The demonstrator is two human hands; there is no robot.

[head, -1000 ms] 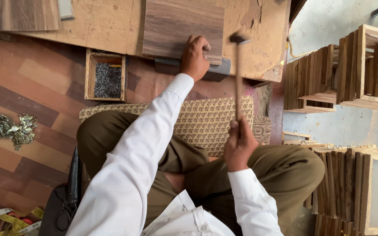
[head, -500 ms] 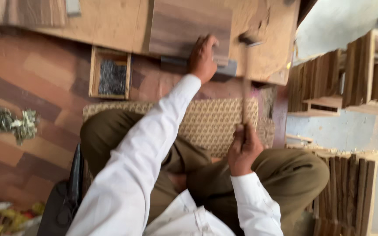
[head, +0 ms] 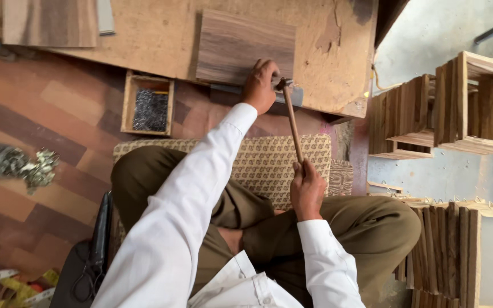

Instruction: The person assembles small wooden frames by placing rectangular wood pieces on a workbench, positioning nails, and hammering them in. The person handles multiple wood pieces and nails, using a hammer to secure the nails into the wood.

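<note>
Dark walnut-grained rectangular wooden panel lay flat on the scuffed plywood surface as I watched from the head view. My left hand pressed down on the panel's near edge, fingers curled over it beside a grey metal strip. My right hand was wrapped tight around the lower end of a wooden-handled hammer, its metal head touching the panel's edge just beside the left hand. A small open wooden box of dark nails sat on the patterned floor to the left. Stacks of pale wooden frames stood well apart on the right.
</note>
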